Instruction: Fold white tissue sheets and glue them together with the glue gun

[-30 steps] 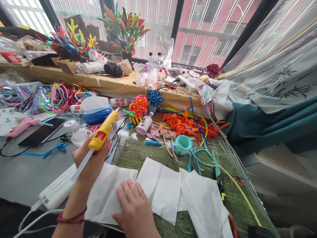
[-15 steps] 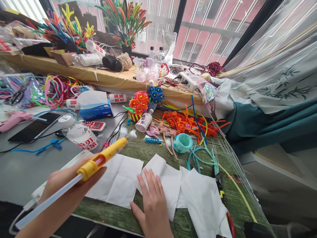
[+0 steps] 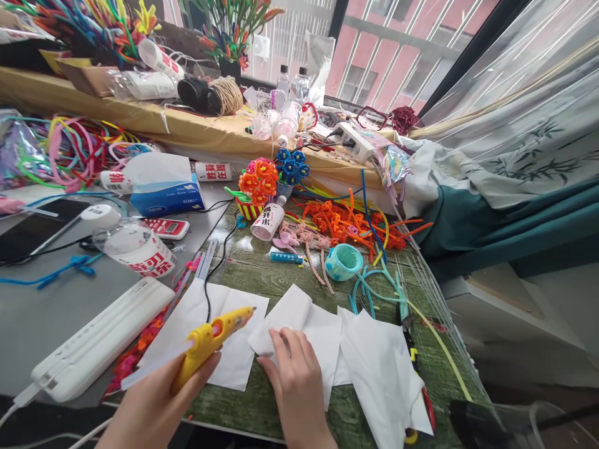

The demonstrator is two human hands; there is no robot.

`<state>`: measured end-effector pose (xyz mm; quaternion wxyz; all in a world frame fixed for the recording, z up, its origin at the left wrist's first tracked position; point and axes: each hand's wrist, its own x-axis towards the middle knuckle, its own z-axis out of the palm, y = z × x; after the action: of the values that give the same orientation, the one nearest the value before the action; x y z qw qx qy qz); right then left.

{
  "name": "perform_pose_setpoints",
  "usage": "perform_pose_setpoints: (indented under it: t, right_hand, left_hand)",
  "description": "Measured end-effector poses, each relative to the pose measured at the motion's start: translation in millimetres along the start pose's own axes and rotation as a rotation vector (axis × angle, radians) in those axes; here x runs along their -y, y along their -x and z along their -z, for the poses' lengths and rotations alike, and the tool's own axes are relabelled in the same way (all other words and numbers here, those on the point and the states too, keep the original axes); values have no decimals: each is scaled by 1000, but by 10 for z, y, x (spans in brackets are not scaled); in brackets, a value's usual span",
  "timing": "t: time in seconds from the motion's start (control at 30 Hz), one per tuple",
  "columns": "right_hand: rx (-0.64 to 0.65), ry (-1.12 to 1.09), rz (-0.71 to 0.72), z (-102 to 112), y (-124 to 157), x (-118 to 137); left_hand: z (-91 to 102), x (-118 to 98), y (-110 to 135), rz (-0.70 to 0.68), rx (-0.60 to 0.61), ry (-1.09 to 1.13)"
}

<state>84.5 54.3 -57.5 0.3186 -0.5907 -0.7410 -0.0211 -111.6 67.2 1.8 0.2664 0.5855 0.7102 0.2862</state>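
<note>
In my left hand [image 3: 180, 380] is a yellow hot glue gun [image 3: 210, 346] with a clear glue stick out of its back. Its nozzle points up and right, above a white tissue [image 3: 238, 349] spread on the green wood-patterned table top. My right hand [image 3: 297, 368] has its fingers bent in at the lower left edge of the middle tissue [image 3: 287, 312], thumb by the edge and fingertips on the paper. Another crumpled tissue [image 3: 379, 362] lies to the right of that hand. A turquoise ring-shaped piece [image 3: 344, 262] stands behind the tissues.
A white power strip [image 3: 103, 337] and a bottle [image 3: 135, 246] lie at left. Farther back are a tissue box [image 3: 166, 193], orange flowers [image 3: 258, 182], blue flowers [image 3: 292, 167] and a pile of orange pipe cleaners [image 3: 341, 215]. Pliers [image 3: 412, 349] lie at right.
My right hand's fingers have gone from flat and spread to bent in at the tissue's edge. The glue gun has moved lower and to the right, and the view has shifted.
</note>
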Motion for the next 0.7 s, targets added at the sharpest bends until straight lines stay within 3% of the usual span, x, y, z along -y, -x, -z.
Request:
perform_pose_setpoints:
  t: [0.07, 0.13, 0.33, 0.7]
  right_hand:
    - [-19, -8, 2, 26, -12, 16]
    - [-61, -21, 12, 54, -20, 20]
    - [-170, -75, -6, 105, -1, -16]
    - [-59, -128, -28, 28, 84, -25]
  left_hand:
    - [-60, -2, 9, 37, 111, 28]
    - [-107, -34, 9, 44, 144, 48]
    - [-186, -157, -51, -17, 125, 65]
    - [-306, -273, -160, -34, 101, 77]
